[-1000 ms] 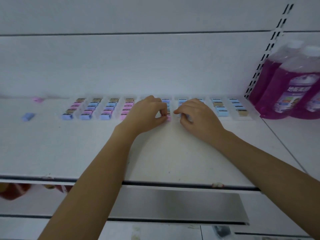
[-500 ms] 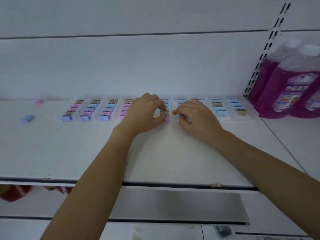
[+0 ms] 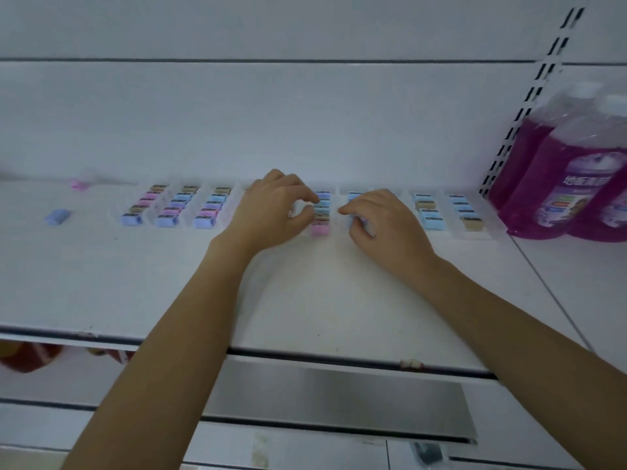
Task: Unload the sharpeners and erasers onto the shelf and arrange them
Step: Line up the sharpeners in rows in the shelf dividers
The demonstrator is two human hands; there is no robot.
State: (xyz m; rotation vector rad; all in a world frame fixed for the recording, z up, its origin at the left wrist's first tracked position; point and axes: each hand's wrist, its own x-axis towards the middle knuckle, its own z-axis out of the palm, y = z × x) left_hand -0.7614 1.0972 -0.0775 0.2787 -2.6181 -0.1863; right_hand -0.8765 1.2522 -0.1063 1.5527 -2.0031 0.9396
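Since the white shelf [image 3: 305,293] carries everything, it comes first: a flat, matt painted board, a little scuffed toward its front lip, with both forearms stretched across it; well out past the right hand stand the purple bottles [image 3: 559,184], tall and smooth, clear plastic filled with violet liquid, no part of this job. The left hand [image 3: 271,212] has thumb and forefinger curled toward each other with a gap showing, their tips at the side of the middle column [image 3: 321,206]; whether they pinch a piece or only touch it I cannot tell; the right hand [image 3: 383,222] is narrow, its fingers curled down over a pale blue piece [image 3: 357,221] just beside that column. The sharpeners and erasers lie in short columns running away from the hands, in what look like shallow clear trays; the left rows [image 3: 169,206] sit beyond the left hand's outer side, the right rows [image 3: 431,212] beyond the right hand's; between the hands the column ends in a pink piece [image 3: 319,228]; far out from the left hand lies a loose blue block [image 3: 57,216]. I judge each piece a light, boxy pastel block with a dark label band; best pinched across two opposite sides; light enough to skid on smooth paint, so a careless nudge could upset a row; which are erasers and which sharpeners is too small to tell.
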